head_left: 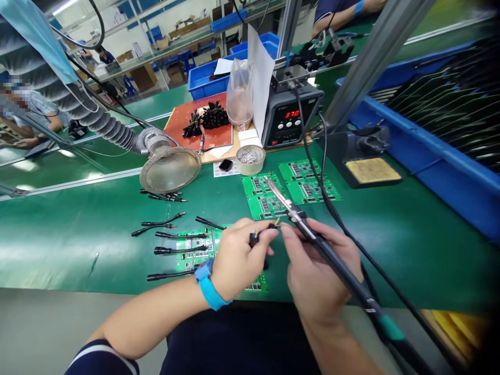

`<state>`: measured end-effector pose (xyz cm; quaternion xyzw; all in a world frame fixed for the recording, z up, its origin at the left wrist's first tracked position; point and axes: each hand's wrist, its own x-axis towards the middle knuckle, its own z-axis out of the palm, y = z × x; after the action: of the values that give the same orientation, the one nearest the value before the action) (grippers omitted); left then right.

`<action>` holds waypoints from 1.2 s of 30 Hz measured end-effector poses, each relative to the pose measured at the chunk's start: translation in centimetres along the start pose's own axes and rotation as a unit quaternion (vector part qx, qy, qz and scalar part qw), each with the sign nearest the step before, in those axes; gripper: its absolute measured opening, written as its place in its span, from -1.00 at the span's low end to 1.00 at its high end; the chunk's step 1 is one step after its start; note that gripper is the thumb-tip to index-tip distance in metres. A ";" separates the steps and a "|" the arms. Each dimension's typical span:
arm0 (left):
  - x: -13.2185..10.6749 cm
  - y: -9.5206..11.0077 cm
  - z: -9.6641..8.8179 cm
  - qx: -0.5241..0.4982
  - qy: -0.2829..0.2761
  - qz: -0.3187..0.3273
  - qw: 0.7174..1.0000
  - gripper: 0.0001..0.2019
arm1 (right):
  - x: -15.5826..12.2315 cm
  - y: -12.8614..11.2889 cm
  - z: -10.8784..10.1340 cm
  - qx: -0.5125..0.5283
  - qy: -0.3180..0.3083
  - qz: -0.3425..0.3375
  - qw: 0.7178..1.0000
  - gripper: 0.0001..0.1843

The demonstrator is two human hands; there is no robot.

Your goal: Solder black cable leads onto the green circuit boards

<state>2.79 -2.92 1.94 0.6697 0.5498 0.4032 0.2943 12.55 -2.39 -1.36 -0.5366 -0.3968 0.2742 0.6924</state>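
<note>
Black-handled soldering iron (332, 255) pinched in right hand (320, 271), tip slanting forward-left over green circuit board (260, 205) — yellow-tipped black wire lead (258, 237) gripped in left hand (238, 258), just beside iron's shaft.

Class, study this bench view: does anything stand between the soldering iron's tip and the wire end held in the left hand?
Nothing visible does. The tip of the soldering iron points out over a green circuit board, while the wire end sticks out from the left hand; only open space separates them.

Electronics assembly workshop, on a factory line. The green surface (78, 245) carries a soldering station (291, 117) and printed circuit boards (304, 182); a fume-extractor hose (105, 127) runs alongside.
</note>
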 end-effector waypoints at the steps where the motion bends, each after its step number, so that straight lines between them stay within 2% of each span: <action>1: 0.1 0.1 0.2 -0.002 0.015 -0.009 1.000 -0.81 | -0.3 0.0 0.5 0.010 0.024 0.000 1.000 -0.65; 3: 0.1 0.1 0.1 0.021 0.031 -0.003 0.999 -0.81 | -0.7 -0.1 1.2 0.016 0.050 0.009 0.999 -0.64; 6: -0.1 -0.2 -1.2 0.137 0.028 0.077 0.987 -0.78 | -0.6 0.2 0.5 0.001 0.030 0.020 0.999 -0.64; 8: -0.4 -0.8 -2.4 0.279 -0.012 0.133 0.951 -0.72 | 0.0 0.8 -0.9 -0.014 -0.011 0.024 1.000 -0.63; 10: -0.9 -1.8 -3.3 0.414 -0.084 0.162 0.892 -0.69 | 0.6 1.7 -2.7 -0.056 -0.066 0.026 0.996 -0.63; 12: -1.3 -3.1 -3.4 0.487 -0.152 0.182 0.840 -0.69 | 1.2 2.8 -4.3 -0.117 -0.114 -0.002 0.987 -0.67; 14: -1.7 -4.3 -2.8 0.506 -0.182 0.210 0.816 -0.69 | 1.5 3.9 -5.5 -0.168 -0.134 -0.049 0.975 -0.80; 16: -2.0 -5.3 -2.0 0.504 -0.177 0.230 0.814 -0.71 | 1.5 4.8 -6.2 -0.188 -0.130 -0.087 0.970 -0.94; 20: -2.0 -6.1 -0.9 0.479 -0.142 0.244 0.831 -0.77 | 1.1 5.4 -6.5 -0.213 -0.108 -0.122 0.963 -0.86; 24: -1.9 -6.3 -0.8 0.462 -0.136 0.243 0.842 -0.79 | 0.9 4.9 -6.3 -0.226 -0.115 -0.142 0.957 -0.86; 32: -1.6 -6.1 -0.8 0.463 -0.146 0.231 0.843 -0.79 | 0.9 4.9 -6.1 -0.209 -0.138 -0.088 0.964 -0.90; 36: -1.7 -6.1 -0.7 0.464 -0.143 0.232 0.843 -0.79 | 0.8 4.6 -6.1 -0.219 -0.129 -0.032 0.967 -0.87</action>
<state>-1.01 -3.25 -3.18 0.8861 0.4534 0.0570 -0.0777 18.35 -3.73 -6.28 -0.6221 -0.5502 0.2258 0.5092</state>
